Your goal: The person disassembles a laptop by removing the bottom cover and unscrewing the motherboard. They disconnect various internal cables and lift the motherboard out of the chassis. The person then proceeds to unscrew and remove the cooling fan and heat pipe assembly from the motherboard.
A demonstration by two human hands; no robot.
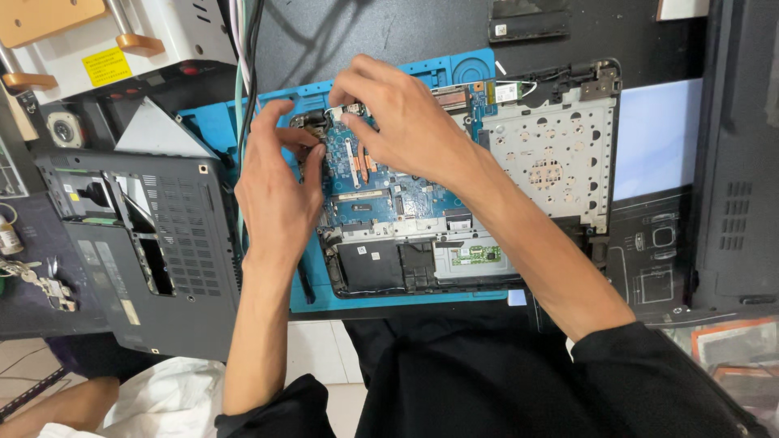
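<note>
Taking the opened laptop (454,211) on the blue mat (213,122) as the landmark: far to its left, at the table edge, lie keys (36,280), and above them stands a white machine (122,40) with a yellow label. Just left of the laptop lies its grey bottom cover (174,243), inner side up, overlapping the mat, with a bundle of cables (246,73) running down past its right edge. The left hand (276,191) rests over the laptop's left edge, thumb and fingers pinched together on a small dark part (315,123) at the top left corner of the blue board (389,203). The right hand (402,118) reaches across the board's top edge, its fingertips closed on a small metal bracket (345,108) just right of that dark part. Right of the board, the laptop shows a perforated metal plate (548,158). Right of the laptop lies a black panel (738,154).
</note>
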